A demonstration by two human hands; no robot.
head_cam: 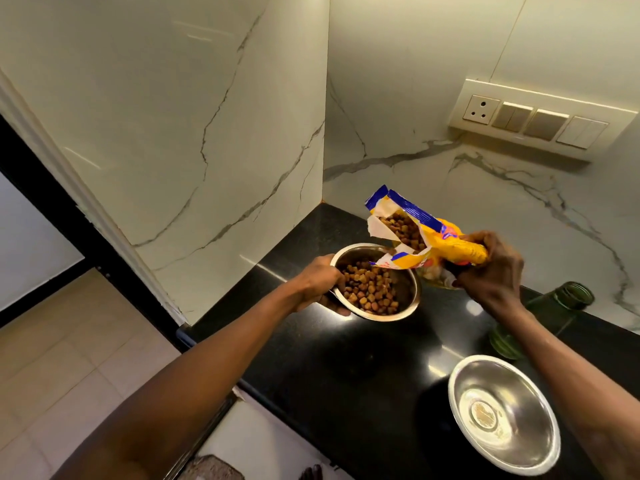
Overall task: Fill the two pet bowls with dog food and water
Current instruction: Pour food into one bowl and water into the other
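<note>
While the steel bowl (405, 289) is gripped by the left hand (320, 284), the kibble bag (412, 237) is clenched by the right hand (495, 268) at two o'clock.

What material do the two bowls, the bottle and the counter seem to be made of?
Both bowls, the one with kibble and the empty bowl, look like polished steel: mirror-like glints. The bottle seems green glass, being see-through. The counter looks like polished black stone, speckled and reflective.

A home kitchen: black granite counter (346, 358), marble-look wall tiles (173, 116), and a wall switch panel (533, 121).
</note>
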